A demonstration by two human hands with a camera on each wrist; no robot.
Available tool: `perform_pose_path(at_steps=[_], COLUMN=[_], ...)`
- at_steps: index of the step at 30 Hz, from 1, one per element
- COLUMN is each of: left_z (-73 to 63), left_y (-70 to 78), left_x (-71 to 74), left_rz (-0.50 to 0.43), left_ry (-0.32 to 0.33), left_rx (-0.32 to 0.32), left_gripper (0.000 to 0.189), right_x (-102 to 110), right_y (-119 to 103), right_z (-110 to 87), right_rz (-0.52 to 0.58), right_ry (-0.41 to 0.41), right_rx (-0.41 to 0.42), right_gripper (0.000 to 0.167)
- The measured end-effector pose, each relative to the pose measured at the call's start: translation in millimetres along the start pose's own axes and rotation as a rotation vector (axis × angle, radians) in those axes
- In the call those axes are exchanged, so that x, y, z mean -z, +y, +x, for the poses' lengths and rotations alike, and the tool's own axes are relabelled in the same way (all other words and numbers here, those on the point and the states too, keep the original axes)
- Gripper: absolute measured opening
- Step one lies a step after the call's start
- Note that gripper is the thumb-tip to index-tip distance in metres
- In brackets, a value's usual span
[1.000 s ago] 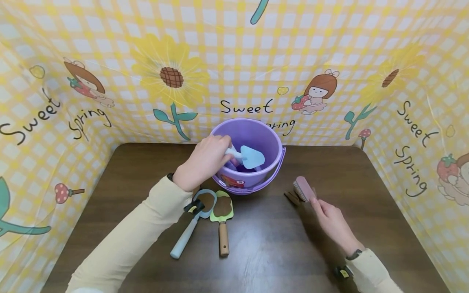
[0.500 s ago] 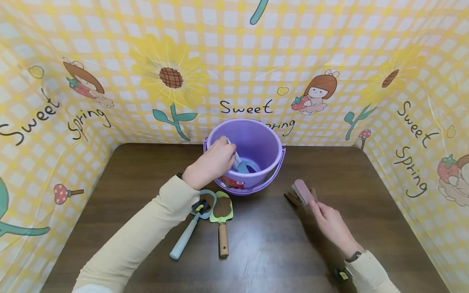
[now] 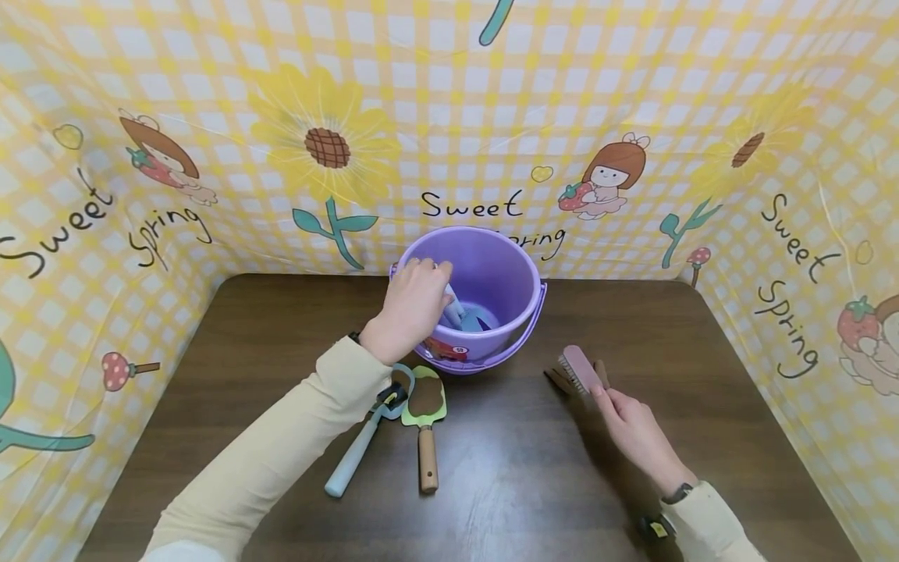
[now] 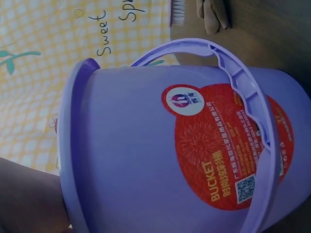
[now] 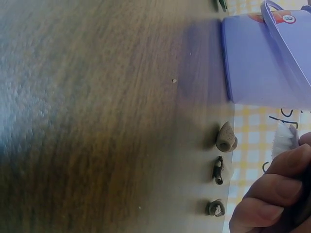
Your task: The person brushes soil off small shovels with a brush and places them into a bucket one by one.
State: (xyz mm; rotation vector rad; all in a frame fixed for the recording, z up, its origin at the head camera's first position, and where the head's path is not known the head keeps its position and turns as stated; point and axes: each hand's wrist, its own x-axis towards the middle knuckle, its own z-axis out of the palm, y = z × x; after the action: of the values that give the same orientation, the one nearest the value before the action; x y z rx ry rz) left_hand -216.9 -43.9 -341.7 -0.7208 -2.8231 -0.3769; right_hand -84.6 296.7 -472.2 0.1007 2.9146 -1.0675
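A purple bucket (image 3: 495, 273) stands upright near the back of the table, its handle hanging at the front. My left hand (image 3: 414, 304) reaches over its left rim and holds a light blue trowel (image 3: 453, 306) by the handle. Its blade points down inside the bucket; my fingers partly hide the grip. To the right, my right hand (image 3: 635, 429) grips a pink brush (image 3: 579, 367), with pale bristles turned left. In the right wrist view, curled fingers (image 5: 274, 189) show beside the white bristles (image 5: 284, 138). The left wrist view shows mainly the bucket's outside and its red label (image 4: 214, 145).
Brown finger-like pieces (image 3: 559, 382) lie under and beside the brush. In front of the bucket lie a light blue handled tool (image 3: 353, 457) with a round head and a green trowel (image 3: 428, 437) with a wooden handle. A checked cloth (image 3: 463, 117) surrounds the table.
My left hand has lowered the trowel, turning its blade downward into the bucket, then tilted over the rim. My right hand and the brush have shifted only slightly.
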Motion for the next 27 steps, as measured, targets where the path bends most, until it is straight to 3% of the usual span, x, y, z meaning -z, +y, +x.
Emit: perform_pose_path(at_steps=[4,15,21,27], left_z=[1.7,5.7,2.8,-9.7], left_y=[-0.1,-1.8,-2.3,-0.5], left_x=[-0.1,-0.6,0.5,1.3], left_rz=[0.070,0.075,-0.007,-0.054], left_ry=[0.012,-0.019,0.094,0.241], left_rx=[0.005,0.046,0.077,0.008], left_gripper=[0.024,0.016,0.024,0.021], right_x=[0,0,1,1], right_y=[1,1,0,-1], right_z=[0.3,1.4,1.2,1.1], right_rz=[-0.006,-0.020,-0.021,-0.020], right_ry=[-0.002,-0.016,-0.031,-0.041], right_rx=[0.008,0.031,0.037,0.046], right_gripper=[0.045,0.045,0.042,0.043])
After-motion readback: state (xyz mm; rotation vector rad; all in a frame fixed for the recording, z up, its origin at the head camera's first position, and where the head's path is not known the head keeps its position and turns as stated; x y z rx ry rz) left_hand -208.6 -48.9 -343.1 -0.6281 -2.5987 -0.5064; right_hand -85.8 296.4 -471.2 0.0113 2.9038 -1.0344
